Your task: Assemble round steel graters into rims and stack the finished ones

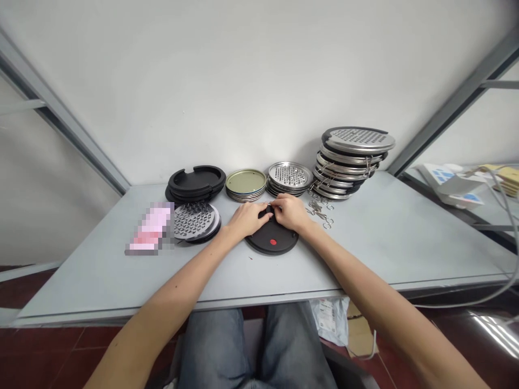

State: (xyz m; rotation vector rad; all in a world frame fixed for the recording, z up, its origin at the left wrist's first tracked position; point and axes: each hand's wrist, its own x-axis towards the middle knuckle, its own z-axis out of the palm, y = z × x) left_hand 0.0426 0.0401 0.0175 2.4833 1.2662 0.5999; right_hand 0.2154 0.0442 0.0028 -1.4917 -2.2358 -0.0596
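A black round disc [272, 244] with a red spot near its front edge lies flat on the table in front of me. My left hand [252, 218] is closed at its far left rim, with the thumb pressed on a small raised black part [268, 210]. Across from it, my right hand [287, 210] is curled at the far rim, its fingertips close to the left ones. What the right fingers pinch is too small and hidden to make out. Several metal rings with pins [320, 210] lie just right of my right hand.
Along the wall stand stacked black round holders [197, 181], greenish round plates [246, 181], metal grater discs [290, 175] and a tall stack of assembled graters [357, 141]. Left lie more perforated discs [193, 222] and a pixelated pink object [151, 232]. Grey posts [68, 113] flank the table.
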